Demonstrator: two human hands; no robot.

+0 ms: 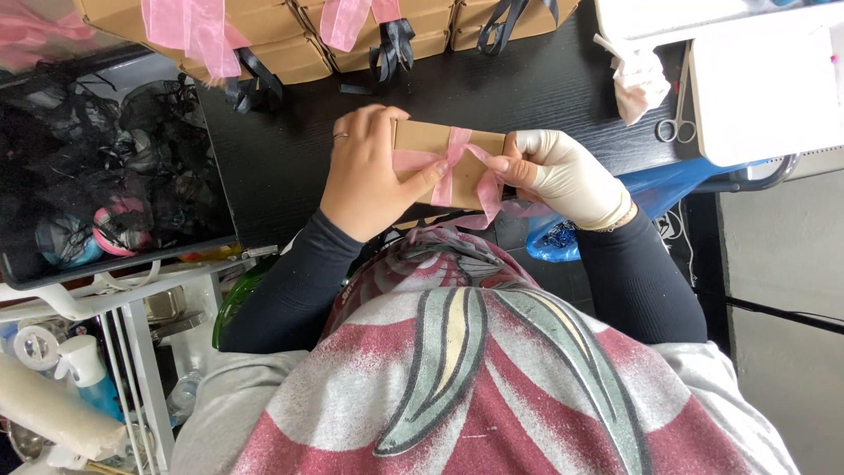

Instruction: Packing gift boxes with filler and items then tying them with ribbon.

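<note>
A small brown cardboard box (428,141) is held over the black table, near my body. A sheer pink ribbon (455,158) is wrapped around it and crosses at its middle. My left hand (365,176), bare with a ring, grips the box's left end, thumb pressing on the ribbon. My right hand (563,176), in a pale glove, pinches the ribbon's loop at the box's right side. Loose ribbon tails hang below the box.
Several brown boxes (281,40) tied with pink and black ribbons are stacked at the table's far edge. Scissors (677,123) lie at the right beside a white machine (765,88). A clear bin (105,167) of dark netting stands at the left. A blue bag (563,237) hangs under the right.
</note>
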